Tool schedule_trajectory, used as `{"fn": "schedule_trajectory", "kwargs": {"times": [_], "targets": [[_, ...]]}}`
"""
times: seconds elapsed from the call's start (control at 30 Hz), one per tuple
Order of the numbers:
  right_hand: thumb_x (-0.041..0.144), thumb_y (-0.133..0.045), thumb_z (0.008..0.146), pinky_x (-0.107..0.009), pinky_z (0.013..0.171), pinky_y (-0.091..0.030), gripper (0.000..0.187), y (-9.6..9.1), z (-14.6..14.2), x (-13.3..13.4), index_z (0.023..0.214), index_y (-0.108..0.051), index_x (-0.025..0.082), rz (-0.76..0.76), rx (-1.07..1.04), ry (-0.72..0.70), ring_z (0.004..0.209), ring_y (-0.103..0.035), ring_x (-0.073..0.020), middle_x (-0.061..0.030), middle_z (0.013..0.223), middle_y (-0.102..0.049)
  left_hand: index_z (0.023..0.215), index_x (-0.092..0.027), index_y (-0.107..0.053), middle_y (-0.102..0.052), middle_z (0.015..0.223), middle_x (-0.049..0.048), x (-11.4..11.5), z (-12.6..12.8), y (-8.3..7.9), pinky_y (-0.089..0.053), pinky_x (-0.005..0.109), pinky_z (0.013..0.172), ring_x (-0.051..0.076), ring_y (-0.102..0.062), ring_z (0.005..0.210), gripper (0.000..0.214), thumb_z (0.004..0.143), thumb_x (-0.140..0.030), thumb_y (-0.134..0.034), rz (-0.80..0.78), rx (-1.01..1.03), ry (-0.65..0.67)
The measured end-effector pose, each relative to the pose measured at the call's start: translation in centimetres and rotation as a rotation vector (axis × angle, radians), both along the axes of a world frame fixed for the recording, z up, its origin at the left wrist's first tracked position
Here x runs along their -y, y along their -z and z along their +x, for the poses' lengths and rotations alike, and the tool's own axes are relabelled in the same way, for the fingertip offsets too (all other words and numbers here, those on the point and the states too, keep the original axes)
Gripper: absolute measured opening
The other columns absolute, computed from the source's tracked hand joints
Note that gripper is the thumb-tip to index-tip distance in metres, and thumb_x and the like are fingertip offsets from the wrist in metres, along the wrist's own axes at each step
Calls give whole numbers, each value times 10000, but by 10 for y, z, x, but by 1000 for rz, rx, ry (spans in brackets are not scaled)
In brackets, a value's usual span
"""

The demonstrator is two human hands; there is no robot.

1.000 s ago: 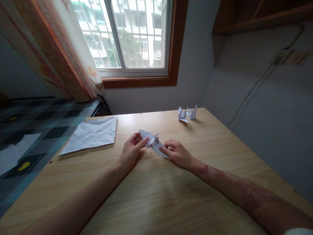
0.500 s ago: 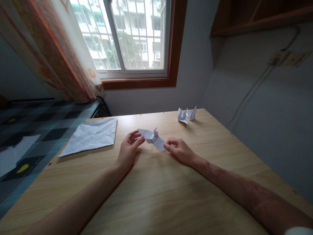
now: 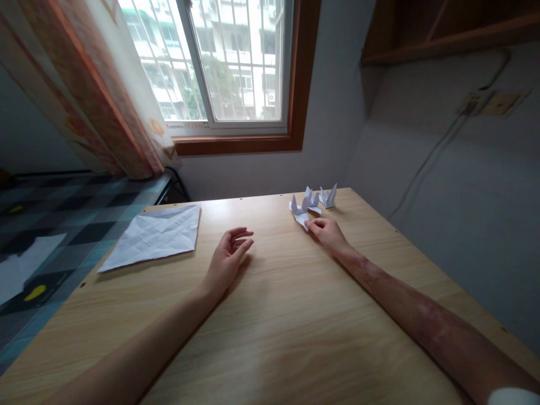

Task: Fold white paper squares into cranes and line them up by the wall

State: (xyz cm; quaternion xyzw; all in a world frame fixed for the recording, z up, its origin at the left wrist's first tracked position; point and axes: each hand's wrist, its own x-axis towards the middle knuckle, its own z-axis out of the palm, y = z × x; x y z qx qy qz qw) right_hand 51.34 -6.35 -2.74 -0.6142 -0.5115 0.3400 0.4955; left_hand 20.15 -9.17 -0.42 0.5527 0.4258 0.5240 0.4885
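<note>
My right hand (image 3: 328,233) pinches the near wing of a white folded paper crane (image 3: 300,214) toward the back right of the table. Just behind that crane stand two more paper cranes, a middle one (image 3: 313,200) and a far right one (image 3: 328,196). The held crane partly overlaps the middle one in view; I cannot tell if they touch. My left hand (image 3: 230,253) rests over the middle of the table, fingers apart and slightly curled, holding nothing.
Creased white paper (image 3: 154,236) lies flat at the table's (image 3: 270,337) left. Beyond the left edge, more white paper (image 3: 31,261) lies on a checked cloth (image 3: 84,194). A window (image 3: 244,62) and a curtain (image 3: 97,84) are behind; a shelf (image 3: 447,48) hangs upper right.
The crane that both hands held has moved right and back, beside the other two, in my right hand. My left hand has let go of it and stayed near its place.
</note>
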Motion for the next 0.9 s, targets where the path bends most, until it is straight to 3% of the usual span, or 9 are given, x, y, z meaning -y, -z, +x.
{"fn": "schedule_trajectory", "kwargs": {"times": [0.17, 0.27, 0.37, 0.47, 0.67, 0.9], "targets": [[640, -806, 781, -309, 645, -453, 456, 8, 0, -4, 818, -638, 217, 98, 76, 113, 685, -625, -200, -20, 753, -714, 1253, -207, -657, -757, 1315, 101, 1, 1, -3, -543, 352, 959, 218, -705, 1067, 542, 848, -487, -882, -3, -38, -4], [584, -762, 849, -324, 695, -497, 383, 7, -2, -1, 927, -622, 237, 165, 160, 124, 707, -659, -208, -2, 781, -723, 1248, -210, -658, -751, 1333, 101, 2, 1, -4, -541, 353, 942, 220, -699, 1063, 527, 854, -489, -869, -11, -60, 0], [497, -704, 939, -360, 782, -523, 261, 2, -5, 6, 958, -653, 242, 274, 398, 101, 780, -659, -234, -15, 801, -711, 1236, -211, -660, -746, 1345, 103, 2, 1, -4, -543, 360, 938, 219, -701, 1049, 518, 854, -496, -863, -3, -73, 5], [404, -685, 978, -429, 947, -536, 184, -3, -10, 16, 1018, -726, 230, 393, 683, 54, 960, -671, -283, -79, 970, -729, 1233, -210, -657, -746, 1344, 107, 2, 0, -2, -547, 367, 942, 222, -707, 1043, 517, 858, -506, -854, 11, -79, 10], [500, -748, 967, -528, 1081, -540, 461, -3, -21, 29, 1349, -751, 240, 318, 948, -95, 1326, -630, -379, -170, 1528, -617, 1231, -208, -667, -743, 1348, 105, 3, 1, -1, -549, 342, 891, 221, -703, 1050, 503, 864, -502, -847, 2, -92, 12], [526, -689, 998, -559, 1240, -456, 637, -2, -19, 24, 1519, -638, 163, 278, 941, -192, 1520, -513, -406, -210, 1725, -447, 1206, -210, -673, -750, 1319, 96, 3, 1, -2, -553, 332, 862, 215, -703, 1025, 482, 866, -507, -841, 15, -98, 14]]}}
